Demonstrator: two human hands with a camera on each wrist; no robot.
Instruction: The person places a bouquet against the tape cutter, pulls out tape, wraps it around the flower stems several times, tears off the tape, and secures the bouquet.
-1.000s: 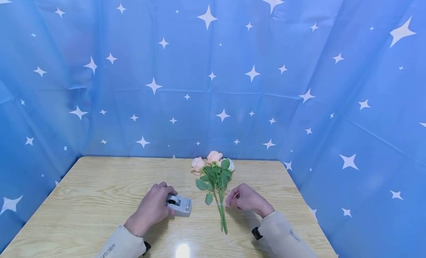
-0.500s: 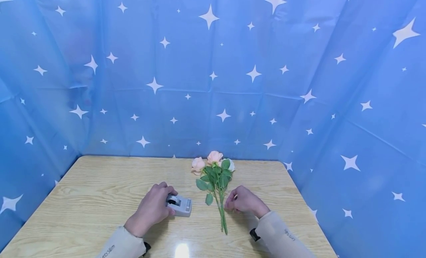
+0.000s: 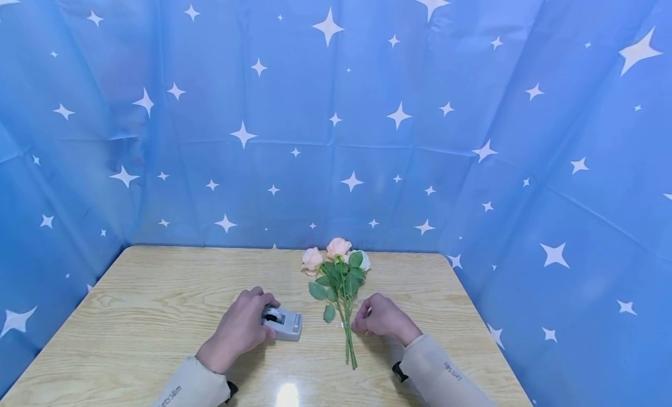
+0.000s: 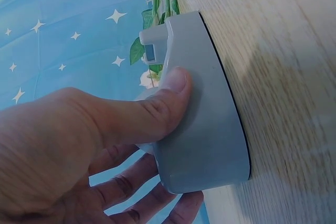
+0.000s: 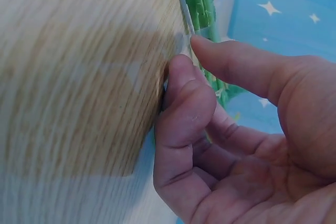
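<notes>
Edges stems [image 3: 350,353] slightly leftward since the earlier view, apparently helping the taping along; grips tape dispenser [image 3: 290,330] in left hand [image 3: 241,324]; has flowers [image 3: 341,276] lying on worktop [image 3: 173,313]; with right hand [image 3: 385,317] narrowed beside stems, seemingly pinches clear tape [image 3: 340,325].

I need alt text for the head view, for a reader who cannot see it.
A person's left hand holds a grey tape dispenser on a wood-grain table, while the right hand is at the green stems of three roses, two pink, one white. Behind hangs a blue curtain with white stars.
</notes>
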